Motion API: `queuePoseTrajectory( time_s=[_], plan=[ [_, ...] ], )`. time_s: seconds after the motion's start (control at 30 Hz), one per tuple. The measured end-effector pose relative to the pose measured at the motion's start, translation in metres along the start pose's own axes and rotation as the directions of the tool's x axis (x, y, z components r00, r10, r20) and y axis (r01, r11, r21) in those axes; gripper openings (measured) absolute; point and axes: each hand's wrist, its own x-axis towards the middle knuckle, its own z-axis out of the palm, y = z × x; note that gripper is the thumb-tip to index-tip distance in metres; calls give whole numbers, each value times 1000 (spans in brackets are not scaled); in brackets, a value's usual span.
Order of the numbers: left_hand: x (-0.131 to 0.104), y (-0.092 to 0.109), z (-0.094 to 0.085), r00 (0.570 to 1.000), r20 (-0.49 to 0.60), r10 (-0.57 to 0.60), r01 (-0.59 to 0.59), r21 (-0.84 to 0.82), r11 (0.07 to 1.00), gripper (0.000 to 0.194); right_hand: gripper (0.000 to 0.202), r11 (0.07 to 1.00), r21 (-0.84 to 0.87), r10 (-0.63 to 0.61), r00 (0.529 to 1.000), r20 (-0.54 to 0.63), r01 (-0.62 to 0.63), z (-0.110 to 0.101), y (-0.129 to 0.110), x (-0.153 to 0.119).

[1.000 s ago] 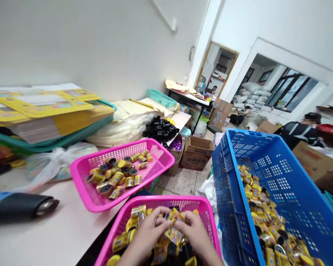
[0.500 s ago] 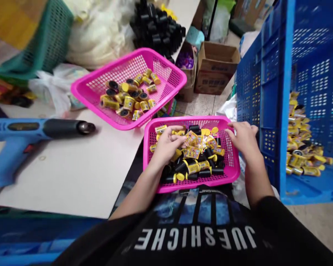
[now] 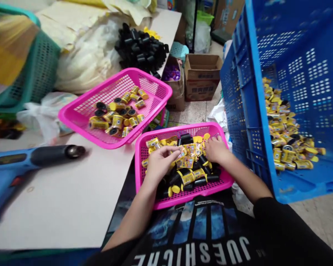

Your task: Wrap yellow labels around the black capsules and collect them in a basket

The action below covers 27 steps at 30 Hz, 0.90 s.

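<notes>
A pink basket (image 3: 138,177) in my lap holds black cylinders (image 3: 200,181), yellow caps (image 3: 175,189) and clear yellow printed sleeves (image 3: 184,162). Over its left half, my left hand (image 3: 159,164) is closed, thumb and forefinger pinched beside the sleeves; what lies between them is too small to make out. At the right side my right hand (image 3: 217,149) reaches down into the basket, beside the yellow caps at the back. Its fingertips are hidden among the pieces, so its grip does not show.
A second pink basket (image 3: 72,117) with yellow-wrapped cylinders stands on the white table (image 3: 63,195). A blue heat gun (image 3: 39,159) lies at left. Black cylinders (image 3: 141,50) are heaped behind. A big blue crate (image 3: 238,111) with wrapped pieces (image 3: 288,136) rises at right; a cardboard box (image 3: 202,79) stands beyond.
My right hand has moved left and down from the basket's right rim into the pieces. My left hand stays pinched near the sleeves. The camera view has shifted a little.
</notes>
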Motion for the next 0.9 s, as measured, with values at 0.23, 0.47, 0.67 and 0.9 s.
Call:
queuePoseTrajectory(
  time_s=[0.23, 0.47, 0.67, 0.9],
  plan=[
    [-3, -2, -6, 999, -25, -25, 26, 5, 1000, 37, 50, 991, 124, 66, 995, -78, -56, -15, -3, -8],
    [4, -5, -10, 996, -74, -44, 43, -20, 999, 40, 31, 471, 872, -8, 989, -150, 136, -23, 9, -27],
    [2, -3, -9, 995, -72, -64, 67, 40, 997, 38, 47, -56, 957, 50, 958, -282, 285, 3, -6, -29],
    [-4, 4, 7, 992, -96, -77, 81, 37, 996, 38, 52, -217, 874, 90, 901, -425, 435, 1, -30, -39]
  ],
)
